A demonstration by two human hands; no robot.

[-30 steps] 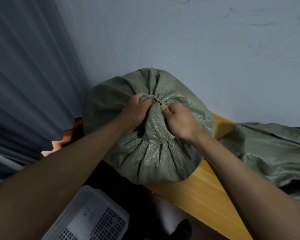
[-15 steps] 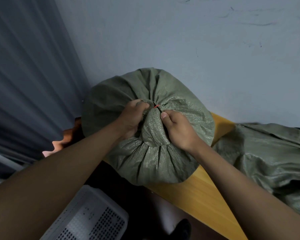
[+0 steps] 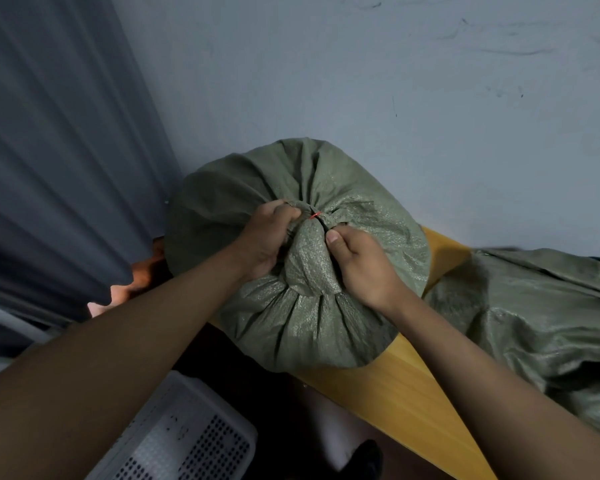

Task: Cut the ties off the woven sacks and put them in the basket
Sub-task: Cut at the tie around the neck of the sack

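Note:
A full green woven sack [image 3: 257,181] lies on the wooden table [image 3: 395,386] against the wall, its gathered neck facing me. A thin red tie [image 3: 315,215] circles that neck. My left hand [image 3: 265,242] grips the bunched fabric on the left of the neck. My right hand [image 3: 361,263] grips the fabric flap on the right, thumb tip just below the tie. No cutting tool is in view. A white perforated basket [image 3: 187,441] stands on the floor at the lower left, below my left forearm.
A second, flatter green sack [image 3: 534,313] lies on the table to the right. A grey curtain [image 3: 56,150] hangs on the left, and the pale wall is close behind the sack. A dark shoe [image 3: 368,459] shows on the floor below the table edge.
Both hands slid slightly down along the neck, and the red tie now shows more plainly between them. The sack has barely shifted.

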